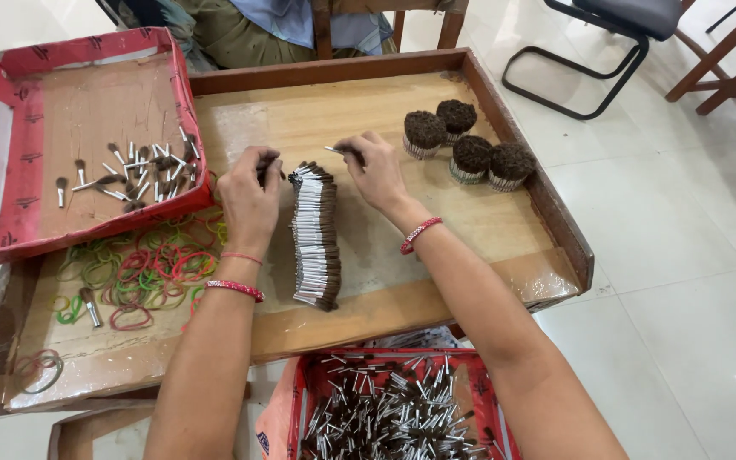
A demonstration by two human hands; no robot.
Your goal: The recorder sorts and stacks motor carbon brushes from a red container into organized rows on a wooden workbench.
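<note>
Red cardboard box lid (10, 153) upper left; red carton (308, 383) bottom centre.

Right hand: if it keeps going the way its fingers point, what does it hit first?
The right hand points left, so probably the top of the row of brush pieces, then the left hand. Height above the row is unclear.

left hand (250, 200) curled shut, right hand (374, 170) pinching, forearms extended

Under the fingers (259, 167), the brushes (315, 234) show shiny metal ferrules and matt brown bristles; the tray (402, 111) beneath is worn, pale wood.
</note>
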